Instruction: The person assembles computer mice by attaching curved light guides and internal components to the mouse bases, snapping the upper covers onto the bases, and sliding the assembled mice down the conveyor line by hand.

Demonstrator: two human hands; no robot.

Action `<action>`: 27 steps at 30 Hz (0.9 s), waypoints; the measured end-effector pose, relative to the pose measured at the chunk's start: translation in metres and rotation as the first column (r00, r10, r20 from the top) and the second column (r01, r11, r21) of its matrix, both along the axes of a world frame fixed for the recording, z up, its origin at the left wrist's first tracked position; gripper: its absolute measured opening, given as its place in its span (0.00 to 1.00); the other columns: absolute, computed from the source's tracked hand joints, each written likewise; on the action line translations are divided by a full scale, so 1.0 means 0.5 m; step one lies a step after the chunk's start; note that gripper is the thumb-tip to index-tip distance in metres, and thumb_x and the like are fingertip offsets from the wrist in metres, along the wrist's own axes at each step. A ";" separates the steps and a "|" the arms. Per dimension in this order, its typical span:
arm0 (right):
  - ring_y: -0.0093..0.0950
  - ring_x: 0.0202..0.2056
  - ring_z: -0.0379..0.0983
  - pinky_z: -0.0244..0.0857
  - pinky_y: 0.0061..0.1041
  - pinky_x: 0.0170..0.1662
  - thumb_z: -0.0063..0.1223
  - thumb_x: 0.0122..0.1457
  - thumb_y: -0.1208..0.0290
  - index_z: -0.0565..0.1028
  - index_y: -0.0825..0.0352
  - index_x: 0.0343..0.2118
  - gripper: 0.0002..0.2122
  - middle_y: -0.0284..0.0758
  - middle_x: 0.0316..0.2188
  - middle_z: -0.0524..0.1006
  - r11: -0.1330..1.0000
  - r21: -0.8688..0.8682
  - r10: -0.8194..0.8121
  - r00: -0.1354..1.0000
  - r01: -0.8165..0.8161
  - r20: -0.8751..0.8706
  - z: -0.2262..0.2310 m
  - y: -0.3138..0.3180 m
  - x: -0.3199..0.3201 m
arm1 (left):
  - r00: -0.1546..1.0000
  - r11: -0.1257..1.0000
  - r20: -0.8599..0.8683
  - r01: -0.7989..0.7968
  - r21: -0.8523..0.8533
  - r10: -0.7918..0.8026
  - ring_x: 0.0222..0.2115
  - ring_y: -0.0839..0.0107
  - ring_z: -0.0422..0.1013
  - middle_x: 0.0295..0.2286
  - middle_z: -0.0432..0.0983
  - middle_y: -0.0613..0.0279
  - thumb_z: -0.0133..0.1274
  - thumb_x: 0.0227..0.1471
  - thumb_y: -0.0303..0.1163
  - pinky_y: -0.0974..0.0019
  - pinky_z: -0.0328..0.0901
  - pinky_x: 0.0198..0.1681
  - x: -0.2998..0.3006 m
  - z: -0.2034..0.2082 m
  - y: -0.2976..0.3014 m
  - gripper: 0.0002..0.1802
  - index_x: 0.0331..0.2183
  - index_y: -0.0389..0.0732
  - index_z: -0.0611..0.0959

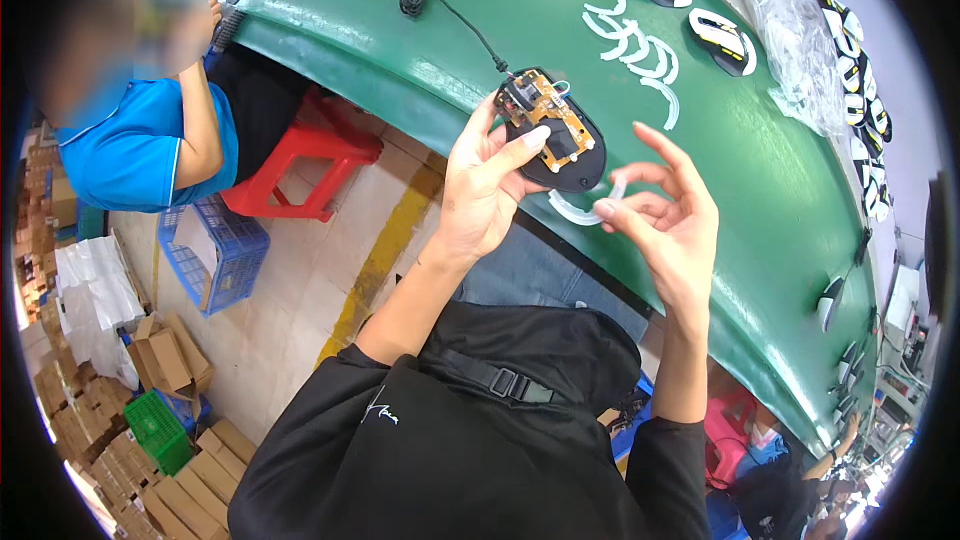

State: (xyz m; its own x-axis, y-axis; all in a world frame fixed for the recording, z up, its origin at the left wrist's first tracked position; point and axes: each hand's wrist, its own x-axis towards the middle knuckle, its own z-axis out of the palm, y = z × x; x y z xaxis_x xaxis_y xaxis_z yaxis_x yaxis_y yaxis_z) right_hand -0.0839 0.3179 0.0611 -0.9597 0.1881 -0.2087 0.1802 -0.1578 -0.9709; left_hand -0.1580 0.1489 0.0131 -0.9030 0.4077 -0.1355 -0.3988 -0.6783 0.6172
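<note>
Circuit board (573, 130) lies exposed in the mouse base (580, 175) our left hand (480, 185) grips toward one o'clock, while by the base's five o'clock our right hand (672, 225) pinches a curved white strip (573, 212) that might spring free if we squeeze unevenly.

Bright light glares off the green tabletop (540, 35), whose edges curve with fisheye distortion, and corners go black.
</note>
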 end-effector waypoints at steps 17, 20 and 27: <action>0.21 0.28 0.78 0.72 0.17 0.33 0.62 0.53 0.80 0.78 0.78 0.37 0.10 0.40 0.29 0.81 0.981 0.113 -0.169 0.983 0.160 0.074 -0.024 -0.051 -0.031 | 0.973 0.970 -0.190 0.087 -0.226 -0.131 0.50 0.69 0.69 0.50 0.69 0.55 0.59 0.48 0.17 0.65 0.68 0.51 0.007 -0.011 -0.026 0.44 0.62 0.33 0.55; 0.21 0.28 0.77 0.72 0.17 0.32 0.61 0.54 0.79 0.79 0.78 0.36 0.09 0.39 0.27 0.81 0.984 0.112 -0.149 0.985 0.139 0.090 -0.034 -0.043 -0.034 | 0.967 0.970 -0.226 0.058 -0.237 -0.113 0.46 0.69 0.72 0.47 0.73 0.54 0.59 0.48 0.17 0.67 0.71 0.47 0.006 -0.022 -0.022 0.40 0.60 0.32 0.59; 0.21 0.27 0.77 0.73 0.17 0.33 0.61 0.54 0.79 0.76 0.77 0.38 0.10 0.40 0.27 0.81 0.991 0.004 -0.134 0.982 0.135 0.129 -0.025 -0.062 -0.031 | 0.999 0.978 -0.026 0.027 -0.206 -0.033 0.39 0.69 0.77 0.40 0.78 0.51 0.59 0.48 0.17 0.68 0.73 0.44 0.019 -0.013 -0.028 0.32 0.55 0.29 0.67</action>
